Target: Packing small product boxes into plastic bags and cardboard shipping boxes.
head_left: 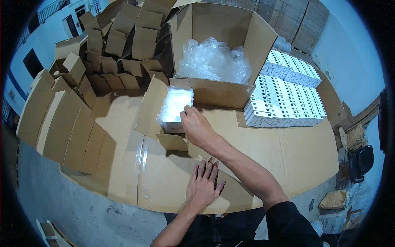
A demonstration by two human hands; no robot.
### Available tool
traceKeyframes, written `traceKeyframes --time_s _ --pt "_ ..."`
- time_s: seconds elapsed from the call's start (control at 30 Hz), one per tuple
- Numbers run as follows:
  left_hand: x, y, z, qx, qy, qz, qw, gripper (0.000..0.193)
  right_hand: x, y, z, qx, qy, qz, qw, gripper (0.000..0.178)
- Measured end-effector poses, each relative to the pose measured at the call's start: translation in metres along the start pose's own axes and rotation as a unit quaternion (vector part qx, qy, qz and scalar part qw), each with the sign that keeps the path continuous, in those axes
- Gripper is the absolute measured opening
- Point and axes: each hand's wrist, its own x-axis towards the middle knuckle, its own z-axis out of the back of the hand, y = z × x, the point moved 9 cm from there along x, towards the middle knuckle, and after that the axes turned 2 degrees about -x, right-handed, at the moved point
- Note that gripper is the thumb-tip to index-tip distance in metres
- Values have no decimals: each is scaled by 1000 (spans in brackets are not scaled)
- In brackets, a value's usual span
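Note:
A small open carton (150, 108) stands on the cardboard-covered table in front of me, its flaps spread out. Inside it sits a pale, shiny bundle in bubble wrap (177, 102), catching the light. My right hand (196, 126) is closed at the carton's right side, against the bundle's edge. Its fingers curl under, so what they grip is hidden. Nearer to me, my left hand (204, 184) lies palm down on the table with its fingers spread, holding nothing.
A large open box (222, 92) behind the carton holds crumpled clear bubble wrap (214, 61). Stacked white boxes with dark squares (286, 101) stand at the right. Several open cartons (68, 127) crowd the left and back left. The table's rounded front edge (156, 209) is close to me.

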Motion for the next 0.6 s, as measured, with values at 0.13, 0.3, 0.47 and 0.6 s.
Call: traceKeyframes --time_s 0.13,0.3,0.47,0.6 --pt "0 1 -1 -2 7 6 1000 71 -2 6 7 25 -17 1 1000 26" --pt "0 -2 -1 26 3 7 1000 69 0 -1 -11 -13 -8 2 1000 19" --pt "2 0 -8 17 -2 1 1000 72 -3 -4 -3 -11 18 -12 1000 18" --pt "10 0 -10 32 -22 0 999 72 -17 -13 9 63 108 -39 991 35"
